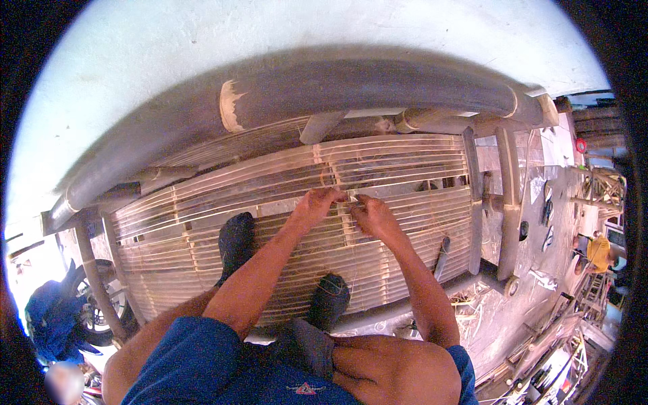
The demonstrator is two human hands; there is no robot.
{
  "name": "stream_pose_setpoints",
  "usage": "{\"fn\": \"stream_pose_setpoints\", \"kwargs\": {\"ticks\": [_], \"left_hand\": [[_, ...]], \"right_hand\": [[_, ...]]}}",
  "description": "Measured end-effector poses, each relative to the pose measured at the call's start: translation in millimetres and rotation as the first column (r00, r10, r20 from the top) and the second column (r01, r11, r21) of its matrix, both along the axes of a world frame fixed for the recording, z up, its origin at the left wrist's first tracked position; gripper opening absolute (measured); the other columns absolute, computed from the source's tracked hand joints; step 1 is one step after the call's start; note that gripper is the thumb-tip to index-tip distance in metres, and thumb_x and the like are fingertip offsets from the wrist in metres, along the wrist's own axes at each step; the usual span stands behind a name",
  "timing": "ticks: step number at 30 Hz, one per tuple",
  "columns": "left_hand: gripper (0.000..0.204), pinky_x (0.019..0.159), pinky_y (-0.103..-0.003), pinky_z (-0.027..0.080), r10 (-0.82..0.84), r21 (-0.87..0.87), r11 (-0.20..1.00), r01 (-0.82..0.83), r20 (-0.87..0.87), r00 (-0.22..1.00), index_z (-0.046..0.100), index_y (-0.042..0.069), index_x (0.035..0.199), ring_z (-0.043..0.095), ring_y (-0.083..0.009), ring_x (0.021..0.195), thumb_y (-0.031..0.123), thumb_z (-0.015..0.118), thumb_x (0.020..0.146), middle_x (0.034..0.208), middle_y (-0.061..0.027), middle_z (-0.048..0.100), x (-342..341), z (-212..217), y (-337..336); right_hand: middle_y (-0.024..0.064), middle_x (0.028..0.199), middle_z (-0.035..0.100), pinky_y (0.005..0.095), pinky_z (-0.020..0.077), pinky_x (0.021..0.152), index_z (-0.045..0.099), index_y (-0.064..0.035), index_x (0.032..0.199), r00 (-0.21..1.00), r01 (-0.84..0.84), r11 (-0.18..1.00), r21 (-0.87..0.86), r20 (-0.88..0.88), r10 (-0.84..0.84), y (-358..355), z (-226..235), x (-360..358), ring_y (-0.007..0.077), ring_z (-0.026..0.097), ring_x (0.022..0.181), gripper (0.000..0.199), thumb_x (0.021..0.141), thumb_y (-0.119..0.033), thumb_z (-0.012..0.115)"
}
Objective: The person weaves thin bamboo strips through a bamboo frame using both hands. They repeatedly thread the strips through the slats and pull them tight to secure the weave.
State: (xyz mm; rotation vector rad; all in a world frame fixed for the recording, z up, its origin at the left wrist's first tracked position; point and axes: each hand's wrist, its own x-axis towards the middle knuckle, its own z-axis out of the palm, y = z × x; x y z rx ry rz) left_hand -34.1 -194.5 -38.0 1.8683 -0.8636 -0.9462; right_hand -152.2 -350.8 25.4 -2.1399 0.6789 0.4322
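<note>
Beneath me is a bamboo bench with a seat of thin pale slats [283, 270]. Near its middle, a lighter cross strip [347, 233] runs under the slats. At the upper part of that strip my left hand [318, 204] has its fingers pinched together. Just to the right, the fingers of my right hand [374, 216] are curled closed, their tips almost meeting the left ones. A small pale bit shows between the two hands, too small to name. To the left of the hands is a wider gap [277, 208] between slats.
My dark-covered feet [236, 246] rest on the slats, beside a knife-like tool [442, 258]. A thick dark bamboo rail [364, 88] crosses the far side. Sandals [547, 209] lie on the floor; a person in yellow [598, 253] is far right. A motorcycle wheel [101, 307] stands left.
</note>
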Motion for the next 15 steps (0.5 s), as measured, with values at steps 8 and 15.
{"fn": "stream_pose_setpoints", "kwargs": {"ticks": [8, 15], "left_hand": [[0.060, 0.099, -0.053, 0.045, -0.225, 0.620, 0.767, 0.163, 0.022, 0.974, 0.064, 0.011, 0.122, 0.061, -0.0404, 0.113, 0.050, 0.023, 0.103, 0.127, -0.0181, 0.063, -8.5, 2.6, -34.7], [0.060, 0.099, -0.055, 0.045, -0.277, 0.381, 0.884, 0.272, -0.043, 0.960, 0.053, 0.016, 0.131, 0.059, -0.0402, 0.117, 0.053, 0.016, 0.103, 0.128, -0.0198, 0.061, -3.2, -10.8, -34.1]], "right_hand": [[0.0050, 0.058, 0.057, 0.0325, 0.0428, 0.041, 0.060, -0.0053, 0.090, 0.978, 0.171, 0.837, 0.520, -0.193, -0.079, -5.0, -21.5, 23.5, 0.0155, 0.053, 0.044, 0.038, 0.099, -0.040, 0.049], [0.0012, 0.062, 0.054, 0.0278, 0.0370, 0.040, 0.054, -0.0105, 0.086, 0.936, 0.287, 0.737, 0.612, -0.344, -0.078, -15.4, -29.7, 27.5, 0.0115, 0.048, 0.046, 0.033, 0.099, -0.040, 0.046]]}}
